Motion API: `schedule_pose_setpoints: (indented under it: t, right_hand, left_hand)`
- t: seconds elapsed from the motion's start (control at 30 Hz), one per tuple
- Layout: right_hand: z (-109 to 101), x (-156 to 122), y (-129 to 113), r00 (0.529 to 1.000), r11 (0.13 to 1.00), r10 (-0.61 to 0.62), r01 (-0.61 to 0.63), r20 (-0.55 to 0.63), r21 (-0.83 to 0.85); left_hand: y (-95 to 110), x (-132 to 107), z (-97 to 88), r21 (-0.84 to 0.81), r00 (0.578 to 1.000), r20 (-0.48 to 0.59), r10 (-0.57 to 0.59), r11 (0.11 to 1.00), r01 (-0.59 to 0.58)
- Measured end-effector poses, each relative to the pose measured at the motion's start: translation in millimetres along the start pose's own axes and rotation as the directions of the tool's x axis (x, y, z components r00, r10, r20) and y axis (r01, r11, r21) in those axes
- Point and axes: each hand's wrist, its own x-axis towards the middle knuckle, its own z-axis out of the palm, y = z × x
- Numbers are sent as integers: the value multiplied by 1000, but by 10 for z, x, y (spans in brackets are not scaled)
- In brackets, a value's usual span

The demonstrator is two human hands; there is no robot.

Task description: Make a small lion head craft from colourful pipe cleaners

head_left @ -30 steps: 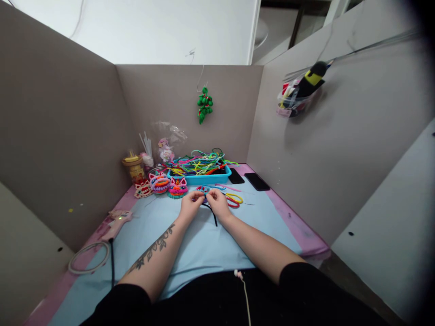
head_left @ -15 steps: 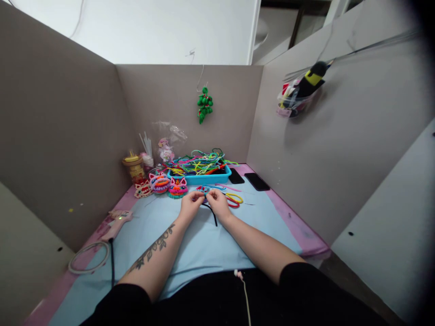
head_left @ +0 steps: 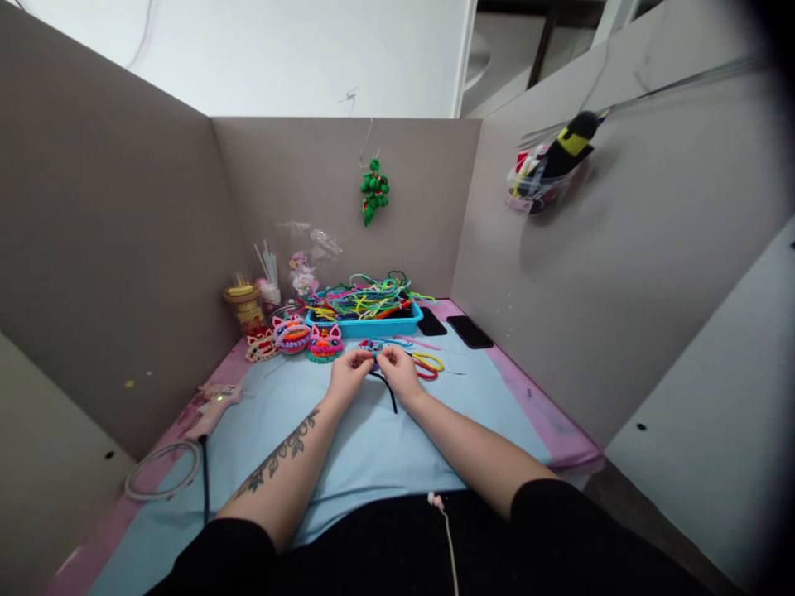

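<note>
My left hand (head_left: 352, 369) and my right hand (head_left: 397, 369) meet over the middle of the table, fingers pinched close together. Between them they hold a black pipe cleaner (head_left: 388, 389), whose free end curves down toward me. The pinched part is mostly hidden by my fingertips. Just beyond the hands lie blue and red pipe-cleaner pieces (head_left: 373, 343), partly covered by the fingers. Beside my right hand rest scissors with red and yellow handles (head_left: 430, 364); the blades are hidden.
A blue tray (head_left: 366, 329) heaped with colourful pipe cleaners stands at the back, two dark phones (head_left: 470, 332) to its right. Several fuzzy animal-face crafts (head_left: 325, 343) and a lidded cup (head_left: 243, 305) sit back left. A pink glue gun (head_left: 214, 411) with its cord lies at left.
</note>
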Motion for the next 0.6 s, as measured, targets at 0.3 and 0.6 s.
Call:
schedule_pose_setpoints:
  t: [0.3,0.6]
  right_hand:
    - [-4,-3,-25,1000,1000,10,-10,-5,9]
    - [-7,1,-15,1000,1000,6,-6,3,16]
  left_hand:
    - [10,-5,0,-8,1000,-7,-3,1000,2]
    - [0,-5,0,-5,1000,5,6,1000,-6]
